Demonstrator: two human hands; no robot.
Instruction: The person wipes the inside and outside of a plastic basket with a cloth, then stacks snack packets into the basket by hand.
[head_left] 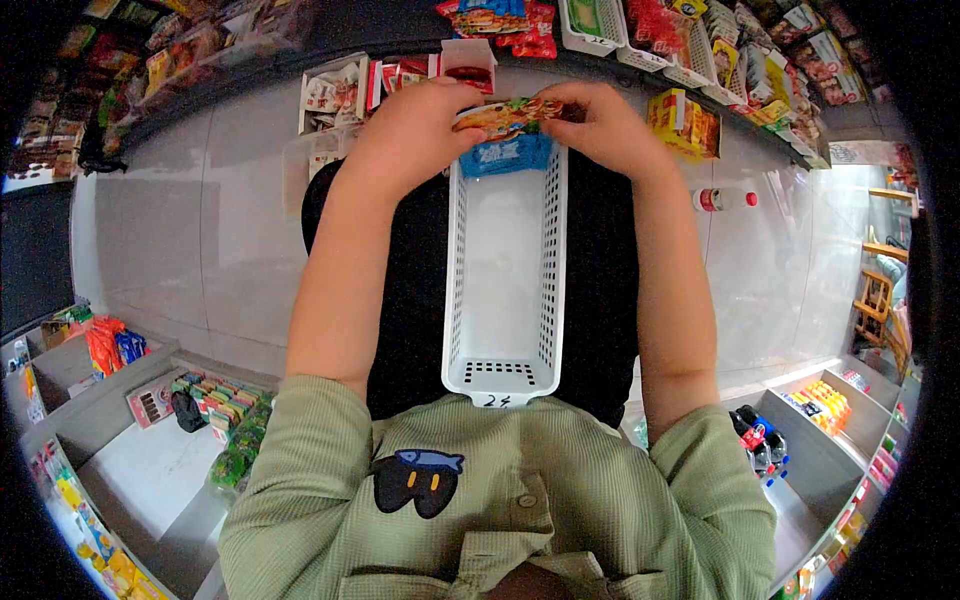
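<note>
A long white plastic basket with perforated sides rests on my lap, "24" handwritten on its near end. At its far end is a snack packet, blue below and food-pictured above. My left hand pinches the packet's left upper corner between thumb and fingers. On the right upper corner, my right hand grips it the same way. The packet stands at the basket's far end, partly over the rim; whether it touches the bottom I cannot tell. Apart from it, the inside of the basket shows bare white plastic.
Ahead on the floor stand small boxes of packets and a yellow box. A bottle with a red cap lies to the right. White baskets of snacks line the shelf beyond. Shelves with goods flank me near both sides.
</note>
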